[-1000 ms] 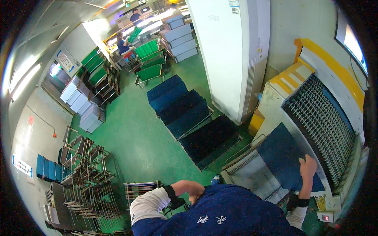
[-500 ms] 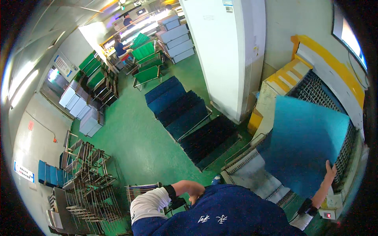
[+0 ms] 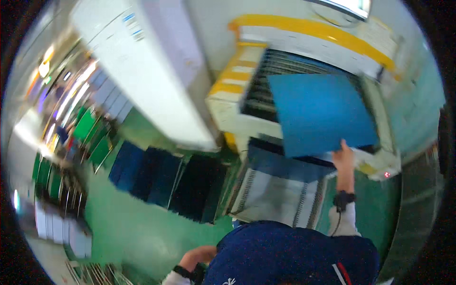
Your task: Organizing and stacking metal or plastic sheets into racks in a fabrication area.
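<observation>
My right hand point(image 3: 343, 156) grips the near edge of a flat blue panel point(image 3: 323, 114), with the thumb on its upper face. The panel extends over the dark roller bed point(image 3: 259, 95) of a machine; whether it rests on the rollers cannot be told. My left hand point(image 3: 203, 255) hangs low beside my dark blue shirt point(image 3: 289, 251), away from the panel. Its fingers are hidden against the shirt and blurred.
Yellow-and-white housing point(image 3: 228, 95) edges the machine. Before it stands a rack point(image 3: 270, 194) with toothed rails and a pale sheet. Racks of dark blue panels point(image 3: 161, 175) stand on the green floor point(image 3: 137, 237) at left, near a tall white cabinet point(image 3: 142, 71).
The view has swung to the right, bringing the machine toward the middle. My right hand still holds the blue panel, which now reaches farther over the roller bed.
</observation>
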Demonstrator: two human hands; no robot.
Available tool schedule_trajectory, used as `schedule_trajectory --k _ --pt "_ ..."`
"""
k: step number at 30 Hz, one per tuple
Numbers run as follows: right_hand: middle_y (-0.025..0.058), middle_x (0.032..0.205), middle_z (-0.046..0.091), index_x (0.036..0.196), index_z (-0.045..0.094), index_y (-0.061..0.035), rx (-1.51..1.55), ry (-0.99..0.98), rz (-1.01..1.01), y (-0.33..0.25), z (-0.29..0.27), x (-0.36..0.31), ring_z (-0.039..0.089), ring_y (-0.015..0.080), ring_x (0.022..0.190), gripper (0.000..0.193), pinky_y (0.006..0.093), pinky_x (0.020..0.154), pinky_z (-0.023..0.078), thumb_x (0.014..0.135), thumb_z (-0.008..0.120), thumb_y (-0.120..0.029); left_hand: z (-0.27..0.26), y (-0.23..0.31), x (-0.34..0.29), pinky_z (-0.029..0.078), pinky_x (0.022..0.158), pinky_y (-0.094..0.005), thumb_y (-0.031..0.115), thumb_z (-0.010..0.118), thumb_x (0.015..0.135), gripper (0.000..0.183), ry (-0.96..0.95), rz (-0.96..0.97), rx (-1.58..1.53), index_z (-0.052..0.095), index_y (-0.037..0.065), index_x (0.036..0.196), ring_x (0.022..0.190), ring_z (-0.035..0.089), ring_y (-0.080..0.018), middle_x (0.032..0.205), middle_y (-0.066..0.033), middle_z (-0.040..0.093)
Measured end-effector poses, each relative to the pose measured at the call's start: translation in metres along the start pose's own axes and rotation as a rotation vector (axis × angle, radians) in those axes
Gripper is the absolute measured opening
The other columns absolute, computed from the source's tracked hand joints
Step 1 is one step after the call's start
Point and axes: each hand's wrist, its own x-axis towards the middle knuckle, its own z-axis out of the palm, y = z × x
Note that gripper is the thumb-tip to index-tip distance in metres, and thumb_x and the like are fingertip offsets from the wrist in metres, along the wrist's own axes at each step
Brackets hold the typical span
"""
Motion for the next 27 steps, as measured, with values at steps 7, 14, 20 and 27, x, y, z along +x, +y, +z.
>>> schedule_trajectory --k 7,14,20,27 --pt "0.0119 0.097 0.060 0.096 0.055 -0.0047 1.046 0.228 0.440 -0.059 0.053 -0.015 0.057 0.0251 0.091 0.018 0.0431 0.079 0.048 0.085 0.061 -0.017 0.002 0.011 0.006 0.047 0.070 -0.0406 0.026 0.058 0.081 0.028 0.212 -0.100 0.447 0.064 0.005 0.099 0.085 0.063 -0.0287 0.094 -0.0171 0.066" --pt "0.0135 0.090 0.061 0.092 0.052 -0.0049 0.621 -0.137 0.639 -0.073 0.048 -0.009 0.060 0.0250 0.078 0.022 0.0351 0.067 0.050 0.088 0.059 -0.025 -0.010 0.007 0.015 0.047 0.070 -0.0407 0.026 0.059 0.081 0.028 0.152 -0.108 0.470 0.064 0.005 0.098 0.085 0.063 -0.0292 0.094 -0.0174 0.066" --pt "0.0152 0.099 0.063 0.096 0.053 -0.0027 0.812 -0.081 0.558 -0.089 0.074 0.018 0.061 0.0240 0.085 0.020 0.0349 0.073 0.051 0.091 0.050 -0.022 -0.013 0.001 0.025 0.047 0.070 -0.0408 0.026 0.059 0.081 0.028 0.115 -0.127 0.504 0.064 0.005 0.098 0.085 0.063 -0.0296 0.095 -0.0177 0.065" --pt "0.0169 0.102 0.063 0.101 0.054 -0.0002 0.776 -0.215 0.462 -0.090 0.079 0.053 0.062 0.0242 0.085 0.023 0.0325 0.070 0.051 0.091 0.047 -0.020 -0.018 -0.004 0.031 0.047 0.070 -0.0409 0.026 0.059 0.080 0.028 0.093 -0.131 0.526 0.064 0.005 0.098 0.084 0.063 -0.0301 0.095 -0.0180 0.065"
